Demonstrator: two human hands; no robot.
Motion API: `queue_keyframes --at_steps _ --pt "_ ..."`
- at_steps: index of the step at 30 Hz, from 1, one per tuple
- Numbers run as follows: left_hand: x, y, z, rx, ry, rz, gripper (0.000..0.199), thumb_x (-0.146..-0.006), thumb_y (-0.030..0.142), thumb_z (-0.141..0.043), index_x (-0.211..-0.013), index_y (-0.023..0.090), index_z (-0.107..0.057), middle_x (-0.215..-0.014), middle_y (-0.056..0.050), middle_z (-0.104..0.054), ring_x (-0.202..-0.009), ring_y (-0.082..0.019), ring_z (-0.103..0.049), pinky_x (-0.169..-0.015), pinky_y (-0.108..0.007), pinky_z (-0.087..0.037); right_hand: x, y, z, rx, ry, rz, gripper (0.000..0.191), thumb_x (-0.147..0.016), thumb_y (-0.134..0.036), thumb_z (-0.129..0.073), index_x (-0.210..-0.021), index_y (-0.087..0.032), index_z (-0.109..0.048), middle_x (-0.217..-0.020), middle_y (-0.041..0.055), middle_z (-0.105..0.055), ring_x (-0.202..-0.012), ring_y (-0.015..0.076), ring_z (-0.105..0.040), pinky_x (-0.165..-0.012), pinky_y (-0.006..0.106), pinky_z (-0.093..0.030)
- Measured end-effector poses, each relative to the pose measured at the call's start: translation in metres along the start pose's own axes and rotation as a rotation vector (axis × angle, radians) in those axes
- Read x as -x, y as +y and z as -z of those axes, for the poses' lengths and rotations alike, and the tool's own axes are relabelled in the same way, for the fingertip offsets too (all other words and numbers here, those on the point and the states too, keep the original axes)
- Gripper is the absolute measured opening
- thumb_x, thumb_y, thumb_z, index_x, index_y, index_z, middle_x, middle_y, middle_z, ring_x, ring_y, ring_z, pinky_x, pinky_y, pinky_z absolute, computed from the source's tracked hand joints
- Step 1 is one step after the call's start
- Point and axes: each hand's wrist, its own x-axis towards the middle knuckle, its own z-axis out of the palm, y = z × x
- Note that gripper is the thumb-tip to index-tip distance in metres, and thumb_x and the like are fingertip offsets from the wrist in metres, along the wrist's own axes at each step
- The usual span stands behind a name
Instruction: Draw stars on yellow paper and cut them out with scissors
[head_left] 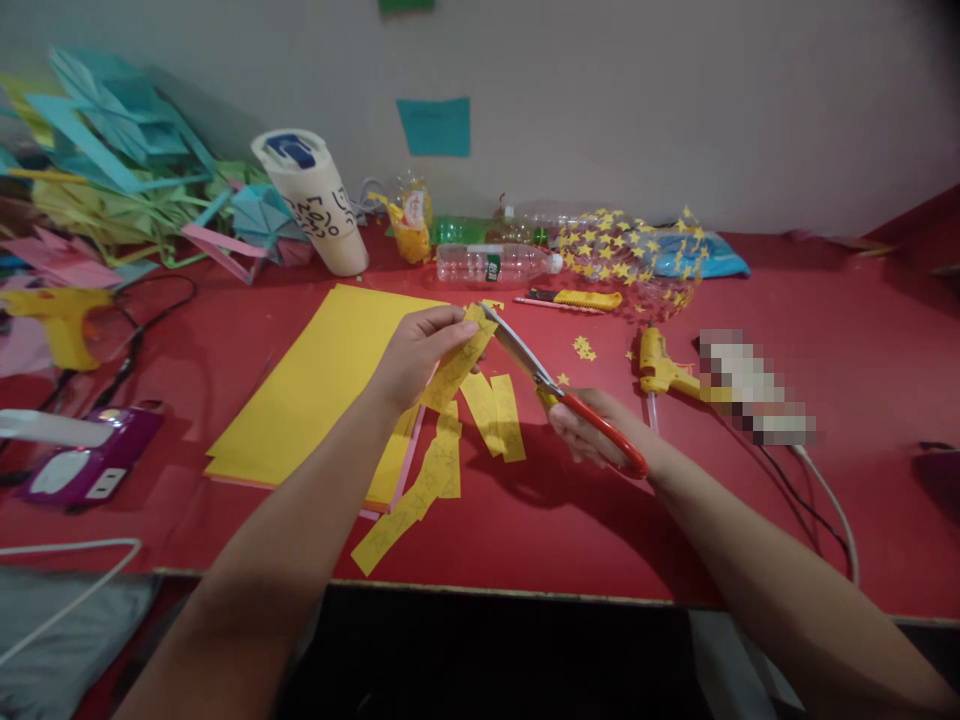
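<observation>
My left hand (429, 345) pinches a yellow paper strip (459, 368) with faint star outlines drawn on it. Red-handled scissors (536, 370) are in my right hand (589, 428), fingers closed around the handles. The blade tips meet the upper end of the held strip. Below my hands lie several more yellow strips (435, 475) marked with stars. A stack of yellow paper sheets (300, 390) sits under and left of my left hand, with pink and orange edges showing beneath. Small cut-out yellow stars (583, 348) are scattered beyond the scissors.
Behind are a white tumbler (315, 205), a clear plastic bottle (480, 264), a star-covered plastic piece (630, 250) and a yellow cutter (589, 300). Yellow glue guns lie right (660, 365) and left (60, 320). Folded paper shapes (120, 150) pile up at left, near a purple power strip (97, 460).
</observation>
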Motion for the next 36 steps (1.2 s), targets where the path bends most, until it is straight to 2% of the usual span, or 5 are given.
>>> queue_keyframes --at_steps 16,23,25,30,36 --pt "-0.003 0.005 0.014 -0.216 0.006 0.004 0.019 -0.068 0.031 -0.071 -0.059 0.018 -0.061 -0.053 0.003 -0.050 -0.047 -0.008 -0.042 -0.046 -0.023 -0.035 0.002 -0.007 0.003 0.029 -0.006 -0.066 0.052 -0.071 -0.067 -0.067 -0.059 -0.023 -0.040 -0.041 -0.0082 -0.039 -0.033 0.0080 -0.039 -0.038 0.024 -0.035" --pt "-0.003 0.006 0.004 -0.278 0.364 -0.444 0.008 -0.073 0.020 -0.068 -0.078 0.020 -0.062 -0.077 0.001 -0.063 -0.074 -0.011 -0.059 -0.071 -0.022 -0.049 -0.003 -0.003 0.000 -0.086 0.046 -0.052 0.058 -0.072 -0.078 -0.058 -0.061 -0.024 -0.041 -0.034 -0.0119 -0.033 -0.027 0.0057 -0.031 -0.039 0.024 -0.043" --pt "0.001 0.006 -0.002 -0.270 0.280 -0.386 0.008 -0.079 0.024 -0.066 -0.073 0.020 -0.061 -0.066 0.002 -0.060 -0.059 -0.009 -0.054 -0.057 -0.021 -0.045 -0.003 -0.002 0.000 -0.113 0.052 -0.017 0.058 -0.076 -0.079 -0.054 -0.063 -0.024 -0.041 -0.033 -0.0124 -0.032 -0.027 0.0055 -0.029 -0.040 0.025 -0.045" --pt "0.009 -0.005 -0.023 -0.212 -0.300 0.123 0.037 -0.088 0.048 -0.058 -0.070 0.016 -0.065 -0.056 -0.002 -0.061 -0.043 -0.008 -0.048 -0.044 -0.022 -0.037 -0.001 -0.002 -0.003 -0.142 0.022 0.051 0.056 -0.080 -0.077 -0.052 -0.063 -0.024 -0.042 -0.034 -0.0119 -0.033 -0.027 0.0063 -0.030 -0.040 0.025 -0.046" --pt "0.008 -0.009 -0.027 0.078 0.009 0.082 0.041 -0.082 0.059 -0.061 -0.074 0.019 -0.058 -0.056 0.002 -0.057 -0.045 -0.008 -0.048 -0.042 -0.022 -0.036 -0.001 -0.001 -0.006 -0.090 0.003 0.038 0.060 -0.077 -0.080 -0.052 -0.058 -0.025 -0.040 -0.036 -0.0107 -0.034 -0.027 0.0059 -0.032 -0.040 0.026 -0.046"
